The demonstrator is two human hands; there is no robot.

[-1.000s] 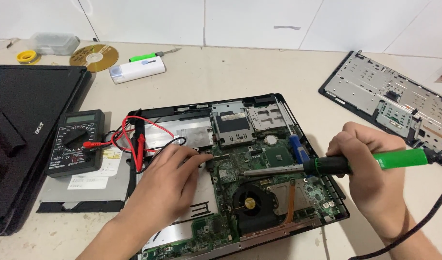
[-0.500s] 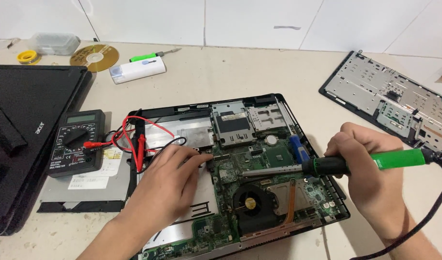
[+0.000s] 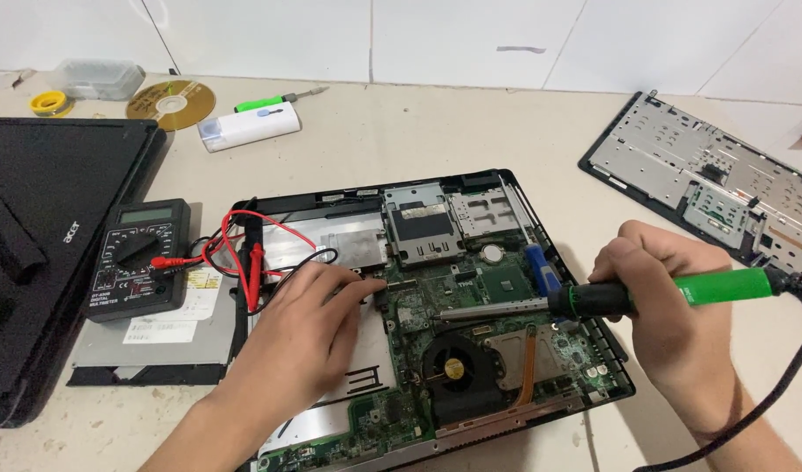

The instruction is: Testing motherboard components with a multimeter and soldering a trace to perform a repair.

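Right hand (image 3: pixel 672 323) grips soldering iron (image 3: pixel 593 301) by green handle, light, rigid | tip at 9 o'clock | left hand (image 3: pixel 309 328) flat, holding nothing, on fragile motherboard (image 3: pixel 471 350)

Electronics repair bench: multimeter (image 3: pixel 137 260), soldering iron (image 3: pixel 611 299), opened laptop (image 3: pixel 471 288).

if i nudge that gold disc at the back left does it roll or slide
The gold disc lies flat on the table, so it would likely slide, not roll. It looks thin and light, probably hard to lift off the surface, and its shiny face may scratch.
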